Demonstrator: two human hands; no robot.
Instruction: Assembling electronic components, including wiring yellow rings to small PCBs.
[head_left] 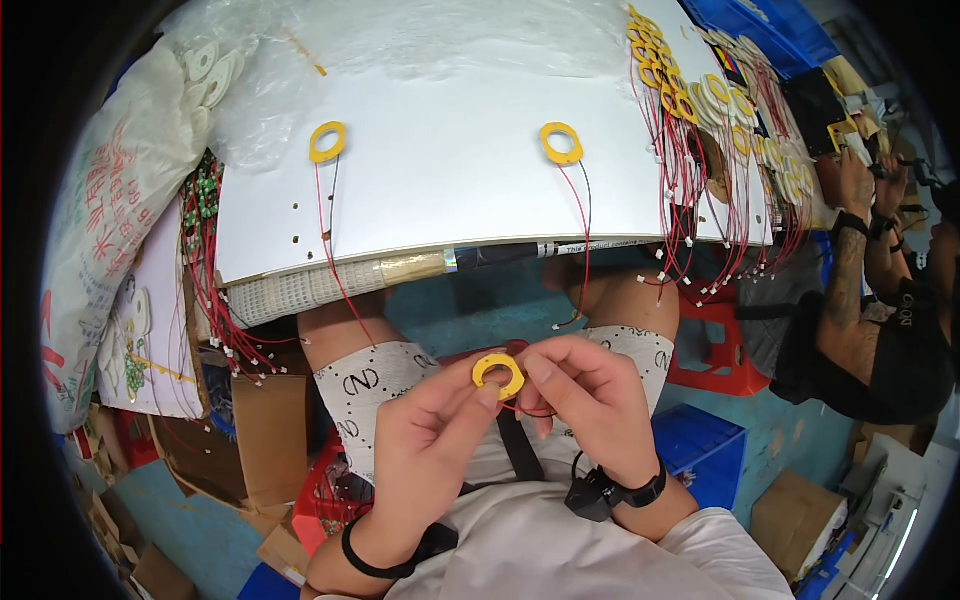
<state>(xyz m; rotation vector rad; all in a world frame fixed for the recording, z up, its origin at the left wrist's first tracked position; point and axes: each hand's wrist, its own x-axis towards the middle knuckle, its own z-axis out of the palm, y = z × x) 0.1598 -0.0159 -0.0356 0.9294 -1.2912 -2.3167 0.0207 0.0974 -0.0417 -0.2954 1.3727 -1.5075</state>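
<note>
Above my lap, my left hand (430, 430) pinches a yellow ring (513, 386) with a round hole between thumb and fingers. My right hand (597, 398) is closed at the ring's right side, its thumb close to the edge. A red wire (532, 411) runs from the ring into the right hand's fingers, where its end is hidden. On the white table lie two more yellow rings, one at the left (327, 143) and one at the right (561, 144). Each trails a red and a black wire towards the front edge.
Yellow rings (660, 70) and white discs (715, 95) with hanging red wires crowd the table's right end. Green circuit boards (203, 190) and a plastic bag (130, 190) are at the left. A co-worker's arm (850, 230) is at far right. A blue crate (703, 450) stands below.
</note>
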